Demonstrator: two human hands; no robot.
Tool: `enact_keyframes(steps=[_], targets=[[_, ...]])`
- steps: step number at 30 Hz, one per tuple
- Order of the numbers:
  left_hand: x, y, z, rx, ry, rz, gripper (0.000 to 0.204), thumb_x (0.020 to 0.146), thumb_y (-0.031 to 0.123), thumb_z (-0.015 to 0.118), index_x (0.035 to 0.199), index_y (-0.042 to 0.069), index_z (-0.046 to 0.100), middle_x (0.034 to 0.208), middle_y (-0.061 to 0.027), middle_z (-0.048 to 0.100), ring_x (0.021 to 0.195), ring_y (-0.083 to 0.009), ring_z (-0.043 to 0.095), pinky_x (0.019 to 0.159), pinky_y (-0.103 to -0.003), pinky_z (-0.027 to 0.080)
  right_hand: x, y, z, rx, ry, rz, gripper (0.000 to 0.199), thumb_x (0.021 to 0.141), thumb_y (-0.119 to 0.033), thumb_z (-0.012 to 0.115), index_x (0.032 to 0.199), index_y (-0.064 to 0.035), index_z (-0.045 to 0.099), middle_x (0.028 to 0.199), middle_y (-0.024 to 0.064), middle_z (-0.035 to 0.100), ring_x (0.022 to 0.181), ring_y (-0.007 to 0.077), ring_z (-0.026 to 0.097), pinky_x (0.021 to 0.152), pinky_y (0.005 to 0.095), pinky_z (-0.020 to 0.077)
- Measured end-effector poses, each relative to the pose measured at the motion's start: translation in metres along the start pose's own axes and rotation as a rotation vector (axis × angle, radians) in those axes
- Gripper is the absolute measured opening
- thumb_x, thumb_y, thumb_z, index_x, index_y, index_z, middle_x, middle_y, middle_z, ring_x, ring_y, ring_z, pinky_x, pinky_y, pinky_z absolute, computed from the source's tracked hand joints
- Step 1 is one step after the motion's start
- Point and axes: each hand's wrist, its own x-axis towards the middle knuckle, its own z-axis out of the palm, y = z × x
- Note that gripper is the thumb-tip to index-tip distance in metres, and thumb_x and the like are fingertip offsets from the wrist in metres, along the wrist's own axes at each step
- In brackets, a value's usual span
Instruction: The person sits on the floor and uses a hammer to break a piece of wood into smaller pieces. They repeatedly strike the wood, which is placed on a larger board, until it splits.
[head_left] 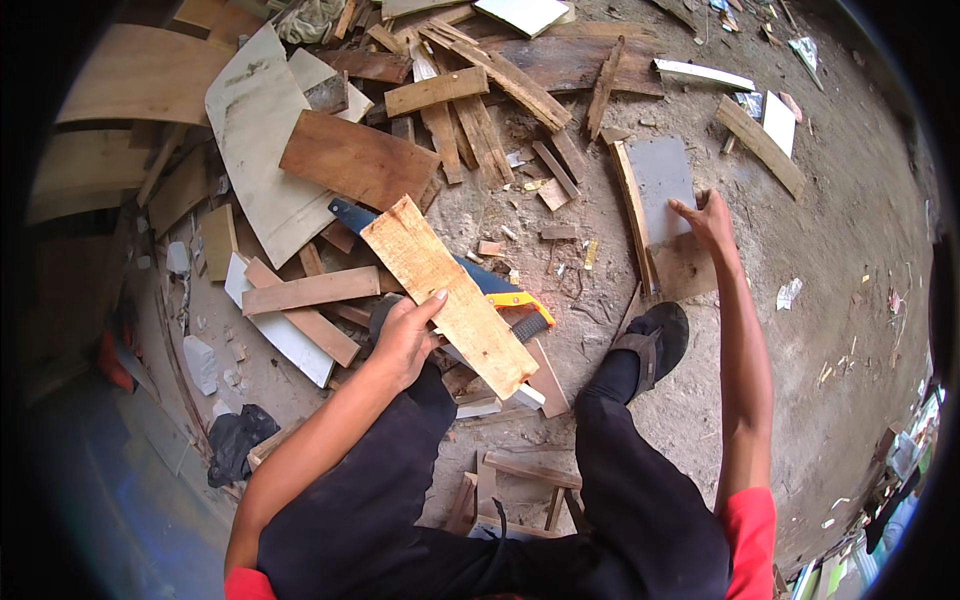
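Note:
My left hand (408, 340) is closed round the edge of a short, rough wooden board (450, 298), its thumb on the upper face. The board slants over a handsaw (520, 302) with a dark blue blade and a yellow and black handle, and hides part of the blade. Out to the right, my right hand (708, 218) pinches the right edge of a grey-faced panel (662, 185), thumb on top; its other fingers are partly hidden. Along that panel's left side runs a narrow wooden strip (632, 215). The panel's lower part is bare brown wood.
Offcuts crowd the left and far side, among them a brown board (358, 160), a large pale sheet (255, 140) and a wooden block (436, 92). A black plastic bag (243, 440) lies at the left. Small scraps dot the dirt floor (830, 270). My sandalled foot (655, 345) is below the panel.

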Motion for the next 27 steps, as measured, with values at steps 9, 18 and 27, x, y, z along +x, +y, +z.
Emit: enact_keyframes(steps=[9,18,27], targets=[[0.001,0.006,0.008,0.004,0.044,0.013,0.039,0.098,0.023,0.063,0.126,-0.001,0.051,0.128,-0.0126,0.061,0.119,-0.0234,0.06,0.1,-0.046,0.049,-0.001,-0.026,-0.03,0.613,-0.148,-0.118,0.047,0.086,-0.03,0.08,0.116,0.0014,0.065,0.1,0.0149,0.073,0.094,0.0182,0.068,0.082,0.0339,0.0531],[0.016,0.012,0.018,0.032,0.002,0.018,0.047,0.099,0.024,0.059,0.136,-0.002,0.045,0.135,-0.0151,0.055,0.127,-0.0261,0.054,0.107,-0.048,0.043,-0.05,-0.124,-0.061,0.737,-0.424,-0.205,0.05,0.088,-0.031,0.077,0.125,0.0002,0.066,0.114,0.0168,0.071,0.106,0.0241,0.068,0.093,0.0389,0.0532],[0.03,0.019,0.009,-0.024,0.086,0.078,0.046,0.1,0.028,0.058,0.136,0.001,0.047,0.135,-0.0125,0.055,0.127,-0.0255,0.053,0.107,-0.048,0.041,-0.02,-0.109,0.026,0.303,-0.157,-0.35,0.065,0.09,-0.039,0.072,0.131,0.0082,0.053,0.122,0.0284,0.061,0.114,0.0374,0.061,0.098,0.0469,0.0505]])
